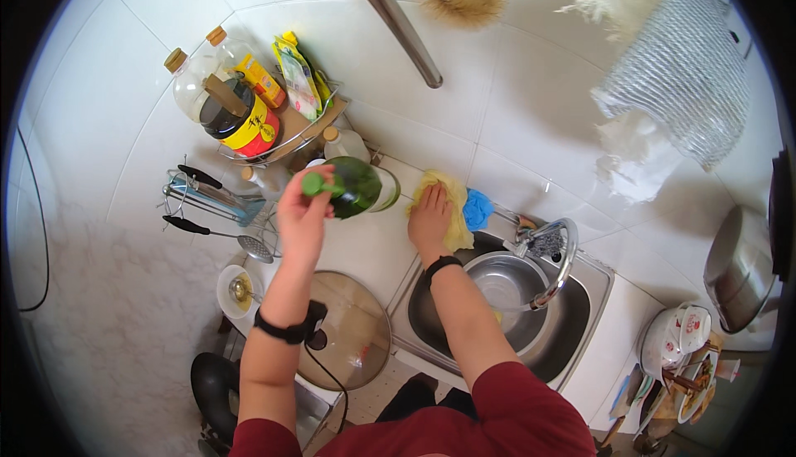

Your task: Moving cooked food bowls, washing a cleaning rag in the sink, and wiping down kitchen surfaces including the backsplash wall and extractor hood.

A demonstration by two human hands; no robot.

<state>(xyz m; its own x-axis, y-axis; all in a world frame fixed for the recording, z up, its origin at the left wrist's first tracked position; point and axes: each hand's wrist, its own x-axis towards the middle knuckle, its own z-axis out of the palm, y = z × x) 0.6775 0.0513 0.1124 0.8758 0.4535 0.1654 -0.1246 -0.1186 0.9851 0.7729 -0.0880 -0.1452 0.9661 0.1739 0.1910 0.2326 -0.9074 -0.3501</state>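
My left hand (303,208) grips a green bottle (356,188) by its neck, near the green cap. The bottle is tilted over the white counter (348,239), beside the corner shelf. Flat on a yellow cloth (461,199) lies my right hand (430,218), fingers together, at the back edge of the counter against the tiled wall. A crumpled blue cloth or bag (477,209) touches the yellow cloth on its right. Part of the yellow cloth hangs over the sink's corner.
The steel sink (572,333) holds a metal basin (497,280) under a curved faucet (569,252). A glass lid (348,326) lies near my left forearm. Bottles stand on a corner wire shelf (305,137). A utensil rack (180,193) and small bowl (225,292) are left; stacked dishes (662,339) right.
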